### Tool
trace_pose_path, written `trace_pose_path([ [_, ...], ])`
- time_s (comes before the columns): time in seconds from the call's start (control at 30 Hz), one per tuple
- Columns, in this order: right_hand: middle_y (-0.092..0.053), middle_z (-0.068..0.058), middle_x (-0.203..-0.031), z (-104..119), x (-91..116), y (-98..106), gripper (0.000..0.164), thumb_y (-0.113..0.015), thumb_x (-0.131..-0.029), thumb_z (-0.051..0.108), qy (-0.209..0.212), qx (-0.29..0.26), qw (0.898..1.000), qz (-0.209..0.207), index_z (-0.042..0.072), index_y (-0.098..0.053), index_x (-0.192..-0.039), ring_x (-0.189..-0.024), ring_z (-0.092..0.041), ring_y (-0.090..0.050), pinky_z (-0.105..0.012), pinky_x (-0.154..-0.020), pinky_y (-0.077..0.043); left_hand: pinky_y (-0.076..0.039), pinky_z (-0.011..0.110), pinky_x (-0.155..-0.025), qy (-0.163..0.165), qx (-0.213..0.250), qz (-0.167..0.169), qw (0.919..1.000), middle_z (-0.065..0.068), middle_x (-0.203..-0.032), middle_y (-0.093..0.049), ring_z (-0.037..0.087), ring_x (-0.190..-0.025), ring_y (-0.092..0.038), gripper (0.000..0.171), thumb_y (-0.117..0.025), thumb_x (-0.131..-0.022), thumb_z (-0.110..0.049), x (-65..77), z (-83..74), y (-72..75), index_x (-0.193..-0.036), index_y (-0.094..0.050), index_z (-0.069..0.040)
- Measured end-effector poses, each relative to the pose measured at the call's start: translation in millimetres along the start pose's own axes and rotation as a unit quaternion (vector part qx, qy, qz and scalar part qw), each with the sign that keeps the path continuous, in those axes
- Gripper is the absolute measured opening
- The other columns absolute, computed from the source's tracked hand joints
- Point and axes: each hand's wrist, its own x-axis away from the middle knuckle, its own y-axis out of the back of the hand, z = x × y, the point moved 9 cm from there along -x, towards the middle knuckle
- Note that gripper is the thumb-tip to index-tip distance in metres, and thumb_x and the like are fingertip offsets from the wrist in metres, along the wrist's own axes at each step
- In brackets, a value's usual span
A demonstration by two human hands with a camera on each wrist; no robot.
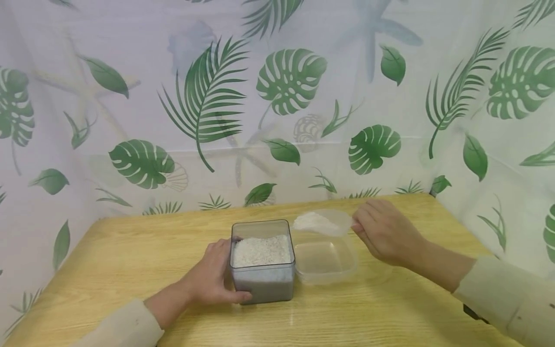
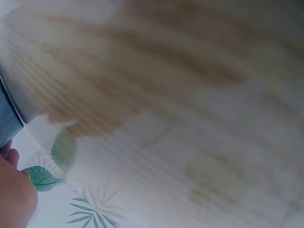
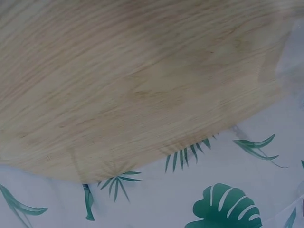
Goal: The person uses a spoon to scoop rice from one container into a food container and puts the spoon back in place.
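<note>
A square, smoky-grey see-through container (image 1: 262, 284) holding white rice (image 1: 262, 250) stands on the table. My left hand (image 1: 212, 277) grips its left side, thumb along the front and fingers at the far side. The left wrist view catches only a corner of the container (image 2: 8, 118) and part of that hand (image 2: 16, 194). My right hand (image 1: 386, 231) pinches the right end of a clear, rounded plastic scoop (image 1: 342, 221); its handle is hidden by the fingers. White rice (image 1: 314, 222) lies toward the scoop's left side. Below the scoop sits a clear plastic box (image 1: 325, 274), right beside the grey container.
The wood-grain table (image 1: 173, 241) is backed by a white cloth (image 1: 303, 178) printed with green leaves, which also hangs at both sides. In the right wrist view, tabletop (image 3: 142, 95) and cloth (image 3: 156, 204) fill most of the picture.
</note>
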Motion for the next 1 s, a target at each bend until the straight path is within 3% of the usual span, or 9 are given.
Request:
trace_pose_path([
  [0.53,-0.038,0.002,-0.072,0,25,-23,0.038,-0.026,-0.107,0.027,0.0,0.019,0.998,0.057,0.011,-0.048,-0.081,-0.069,-0.017,-0.036,-0.03,-0.064,-0.03,-0.029,0.049,-0.113,0.007,-0.004,0.004,1.0,0.005,-0.141,-0.05,0.022,-0.131,-0.041,0.111,-0.08,-0.067,-0.064,1.5,2.1,-0.1,-0.15,-0.032,-0.007],
  [1.0,-0.039,0.002,-0.072,2,31,-36,0.041,-0.023,-0.108,0.029,-0.014,0.037,0.995,0.091,0.011,-0.048,-0.081,-0.067,-0.017,-0.036,-0.032,-0.063,-0.031,-0.028,0.05,-0.114,0.012,-0.004,0.007,0.9999,0.005,-0.142,-0.051,0.022,-0.132,-0.042,0.111,-0.08,-0.066,-0.064,1.6,2.1,0.6,-0.149,-0.034,-0.007],
])
